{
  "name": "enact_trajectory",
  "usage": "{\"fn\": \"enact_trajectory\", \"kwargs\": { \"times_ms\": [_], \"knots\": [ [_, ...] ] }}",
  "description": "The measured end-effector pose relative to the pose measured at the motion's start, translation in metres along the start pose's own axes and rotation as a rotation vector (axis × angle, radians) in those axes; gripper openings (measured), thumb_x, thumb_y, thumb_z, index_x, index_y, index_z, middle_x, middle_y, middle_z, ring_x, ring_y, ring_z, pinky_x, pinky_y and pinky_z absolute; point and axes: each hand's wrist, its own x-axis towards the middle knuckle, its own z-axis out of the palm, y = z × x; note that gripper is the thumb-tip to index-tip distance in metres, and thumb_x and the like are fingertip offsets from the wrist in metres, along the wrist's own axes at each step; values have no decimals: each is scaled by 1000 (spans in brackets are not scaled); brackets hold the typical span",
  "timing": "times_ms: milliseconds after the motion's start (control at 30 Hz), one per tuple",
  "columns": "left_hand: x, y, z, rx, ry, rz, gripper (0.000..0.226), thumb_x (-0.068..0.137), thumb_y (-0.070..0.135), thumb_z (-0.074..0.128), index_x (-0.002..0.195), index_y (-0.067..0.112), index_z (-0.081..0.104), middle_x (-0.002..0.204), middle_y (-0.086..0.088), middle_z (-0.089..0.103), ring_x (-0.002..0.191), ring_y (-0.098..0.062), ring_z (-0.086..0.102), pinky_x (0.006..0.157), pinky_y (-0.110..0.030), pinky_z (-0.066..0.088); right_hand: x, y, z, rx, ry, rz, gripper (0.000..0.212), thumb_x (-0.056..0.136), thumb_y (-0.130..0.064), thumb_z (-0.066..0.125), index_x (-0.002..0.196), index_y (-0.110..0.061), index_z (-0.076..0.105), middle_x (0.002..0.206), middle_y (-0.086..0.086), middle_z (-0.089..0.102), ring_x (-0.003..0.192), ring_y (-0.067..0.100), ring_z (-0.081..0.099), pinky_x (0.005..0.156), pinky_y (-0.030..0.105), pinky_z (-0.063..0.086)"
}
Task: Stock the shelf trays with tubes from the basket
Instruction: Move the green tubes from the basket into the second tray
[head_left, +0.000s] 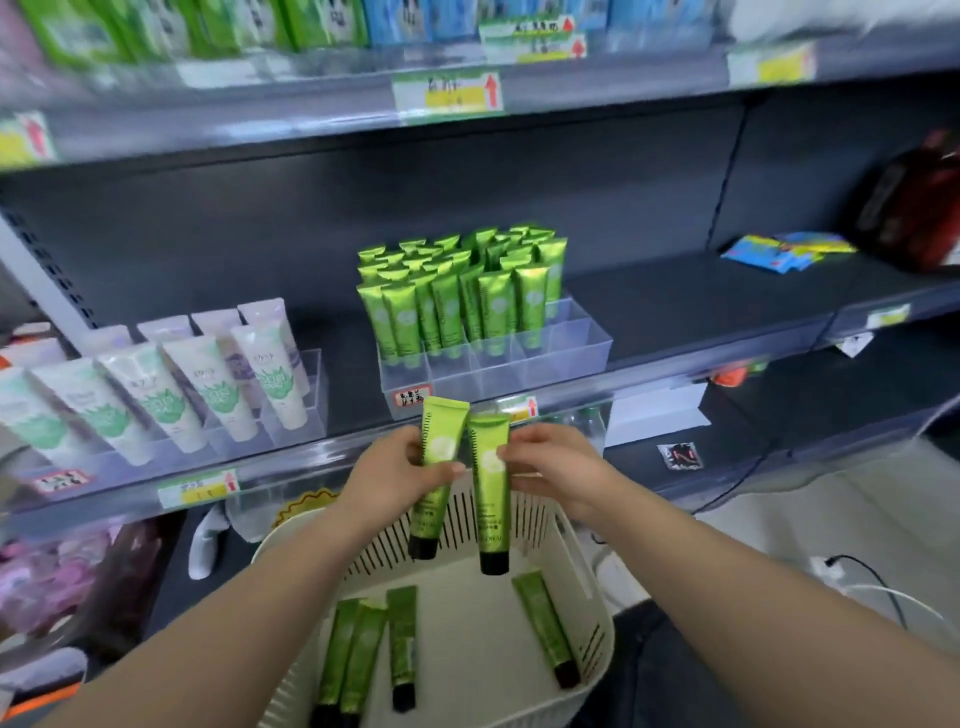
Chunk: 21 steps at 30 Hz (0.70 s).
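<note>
Left hand (389, 478) grips one green tube (444, 431) at mid-body, thumb across the front and fingers curled behind. Right hand (556, 467) pinches a second green tube (491, 514) at about the same height, fingertips on its right edge. Both tubes hang roughly upright, flat crimped ends up and dark caps down; the left one tilts slightly. Their upper ends are just beside each other, and I cannot tell whether they touch. The hands are near each other, separated by the two tubes. Directly below is the cream basket (374, 558) with slotted walls. Four more green tubes (402, 639) lie flat on its floor: three toward the left, one apart on the right, caps pointing toward the camera. Above and behind the hands, on the dark grey shelf (701, 301), stands a clear divided tray (571, 348). It holds rows of matching green tubes (447, 306), standing cap down and packed close together. Further left on the same shelf, a second clear tray (311, 395) holds white tubes with green leaf print (213, 384), leaning left. Price labels (197, 488) run along the shelf's front edge. At far right on the shelf lie blue and yellow packets (784, 249). The upper shelf carries green and blue boxes (322, 21), too blurred to read.
</note>
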Motion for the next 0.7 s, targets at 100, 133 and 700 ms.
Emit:
{"fn": "enact_trajectory", "kwargs": {
  "times_ms": [100,133,700],
  "knots": [
    [11,25,4,-32,13,49,32,72,30,79,100,25,65,97,10,70,93,-9,64,88,-35,51,1,-18,-16,38,17,-43,14,84,1,62,98,-1,60,92,15,68,78,22,65,78,34,56],
    [15,33,5,-39,12,63,33,73,29,79,101,23,65,99,8,70,94,-9,64,90,-36,51,2,-24,-22,35,24,-55,15,84,1,62,98,-1,60,92,16,67,78,24,64,79,36,55],
    [126,127,34,-84,-21,217,15,78,29,75,86,22,66,90,-1,73,86,-21,69,83,-48,54,62,-102,-112,-27,147,-238,17,80,3,66,75,-13,63,64,0,65,55,8,60,57,23,54]
  ]
}}
